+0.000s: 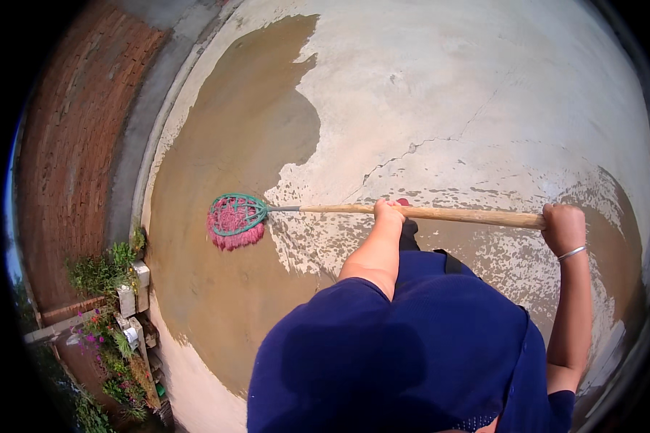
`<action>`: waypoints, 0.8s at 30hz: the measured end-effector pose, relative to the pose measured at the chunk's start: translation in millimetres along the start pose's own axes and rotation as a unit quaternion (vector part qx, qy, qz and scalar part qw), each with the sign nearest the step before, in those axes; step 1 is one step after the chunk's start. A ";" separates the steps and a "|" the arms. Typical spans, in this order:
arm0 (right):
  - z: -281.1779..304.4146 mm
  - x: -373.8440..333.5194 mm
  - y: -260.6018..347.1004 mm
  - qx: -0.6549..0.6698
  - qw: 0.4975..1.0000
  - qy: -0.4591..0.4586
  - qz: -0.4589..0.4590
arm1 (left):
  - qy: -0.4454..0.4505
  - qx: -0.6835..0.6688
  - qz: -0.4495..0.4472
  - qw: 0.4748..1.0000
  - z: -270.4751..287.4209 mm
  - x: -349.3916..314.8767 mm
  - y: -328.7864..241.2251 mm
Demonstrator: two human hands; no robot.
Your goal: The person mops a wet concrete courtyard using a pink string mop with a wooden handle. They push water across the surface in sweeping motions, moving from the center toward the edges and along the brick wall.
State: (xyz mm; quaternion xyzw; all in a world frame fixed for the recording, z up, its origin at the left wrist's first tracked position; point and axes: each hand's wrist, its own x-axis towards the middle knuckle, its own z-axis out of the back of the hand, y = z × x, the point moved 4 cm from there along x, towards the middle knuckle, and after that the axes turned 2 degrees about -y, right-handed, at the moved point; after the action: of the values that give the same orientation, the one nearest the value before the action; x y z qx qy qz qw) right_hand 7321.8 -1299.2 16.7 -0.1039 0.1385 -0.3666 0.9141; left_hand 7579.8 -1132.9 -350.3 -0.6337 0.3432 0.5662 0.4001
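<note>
A mop (455, 214) with a long wooden handle lies across my front, its head pointing left. Pink-red strands hang from a green oval frame at the mop head (237, 225), which is over wet concrete. My left hand (390, 210) is closed round the middle of the handle. At the handle's right end, my right hand (564, 228) grips it with the fingers wrapped round; a silver bracelet circles that wrist. Whether the strands press on the ground cannot be made out.
The pale concrete ground (469, 65) has a long crack (412, 149) and a broad wet patch (231, 115). Along the left runs a red brick wall (79, 137). Potted flowers and green plants (105, 274) stand by pale blocks (128, 299) at the lower left.
</note>
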 end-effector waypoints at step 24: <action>-90.9 266.3 -378.5 0.110 0.987 -0.087 0.079 | 0.149 -0.062 -0.133 0.978 -411.6 -95.0 182.9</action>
State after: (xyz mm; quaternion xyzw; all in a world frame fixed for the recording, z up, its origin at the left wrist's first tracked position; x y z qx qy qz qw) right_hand 7233.5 -1761.9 -5.6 -0.0230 0.0254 -0.2959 0.9546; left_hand 7588.0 -1584.5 -261.7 -0.7743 0.2760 0.4277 0.3761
